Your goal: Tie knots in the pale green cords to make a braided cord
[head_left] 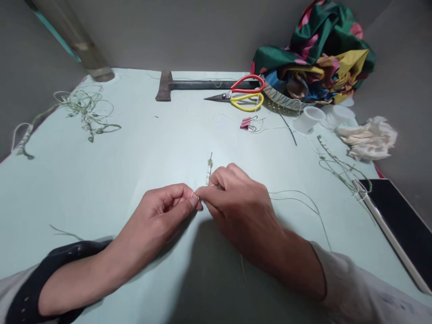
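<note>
- Phone (401, 229): at the right edge of the table (151, 153), well apart from the hands.
- Left hand (168, 210): thumb and forefinger pinched together on a pale strand (193, 194), other fingers curled in.
- Right hand (241, 204): closed, its fingertips meeting the left ones and holding the braid's near end; they hide the exact grip.
- Cord (318, 213): thin, looping out on the table to the right of the right hand.
- Braid (209, 170): green and white, just beyond the right fingers and touching them, its free end pointing away.
- Tissue (369, 138): crumpled, far right, near the white spools (308, 119).
- Clip (245, 123): pink, well beyond the right hand.
- Tangle (91, 128): green and white cords, far left.
- Scissors (246, 84): partly open, lying across the hammer (165, 86) handle.
- Cloth (324, 49): colourful, heaped at the back right.
</note>
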Tool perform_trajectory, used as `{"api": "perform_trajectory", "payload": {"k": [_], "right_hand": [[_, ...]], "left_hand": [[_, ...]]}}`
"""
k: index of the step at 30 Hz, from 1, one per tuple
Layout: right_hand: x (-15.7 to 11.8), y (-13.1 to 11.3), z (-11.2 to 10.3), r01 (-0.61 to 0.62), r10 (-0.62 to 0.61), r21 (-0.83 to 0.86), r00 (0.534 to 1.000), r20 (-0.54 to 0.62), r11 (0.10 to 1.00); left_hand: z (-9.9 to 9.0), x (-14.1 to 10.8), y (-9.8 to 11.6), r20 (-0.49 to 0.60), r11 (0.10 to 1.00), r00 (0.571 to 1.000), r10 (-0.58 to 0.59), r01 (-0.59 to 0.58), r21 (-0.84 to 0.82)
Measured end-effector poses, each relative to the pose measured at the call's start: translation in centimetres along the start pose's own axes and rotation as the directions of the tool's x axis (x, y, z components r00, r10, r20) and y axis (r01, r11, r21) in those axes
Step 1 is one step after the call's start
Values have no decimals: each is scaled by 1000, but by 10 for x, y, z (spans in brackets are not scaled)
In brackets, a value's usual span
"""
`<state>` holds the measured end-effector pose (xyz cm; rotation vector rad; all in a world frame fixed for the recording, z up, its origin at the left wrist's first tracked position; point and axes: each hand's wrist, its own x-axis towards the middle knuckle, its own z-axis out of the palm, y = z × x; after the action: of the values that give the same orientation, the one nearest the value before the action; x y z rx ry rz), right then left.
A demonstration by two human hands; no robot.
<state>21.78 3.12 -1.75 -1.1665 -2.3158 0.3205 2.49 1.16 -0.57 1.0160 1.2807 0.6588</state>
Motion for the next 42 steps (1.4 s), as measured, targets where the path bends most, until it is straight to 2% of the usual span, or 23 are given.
{"api": "perform_trajectory", "payload": {"k": [3,7,14,21,26,30,33,37,39,42], "right_hand": [[-2,3,6,15,-11,39,994,-111,999],[0,3,7,-1,24,129,984,-177,992],[0,3,5,-34,96,322,979,-179,946],[-3,5,3,-47,141,432,972,-188,900],[-14,0,-8,-101,164,449,981,-103,888],[-26,-2,-20,-94,126,458,991,-40,884],[-32,-2,-32,-139,96,500,989,110,855],[-40,-2,-46,-291,137,484,934,329,825],[-46,-1,-50,-319,173,433,923,343,843],[-51,4,-52,-300,207,357,938,276,885]], "left_hand": [[-1,1,-2,20,998,999,-41,42,-39],[-2,0,-5,23,995,998,-63,64,-76],[-1,1,-4,17,991,997,-70,71,-114],[-2,-1,-7,-2,991,997,-79,78,-113],[-4,-3,-8,6,995,997,-80,80,-60],[-5,-6,-6,-5,995,996,-94,94,-20],[-6,-8,-5,-7,993,993,-114,114,16],[-8,-11,-8,-22,990,991,-129,130,48],[-10,-11,-10,-40,989,991,-125,127,75],[-12,-11,-9,-48,985,994,-98,104,137]]}}
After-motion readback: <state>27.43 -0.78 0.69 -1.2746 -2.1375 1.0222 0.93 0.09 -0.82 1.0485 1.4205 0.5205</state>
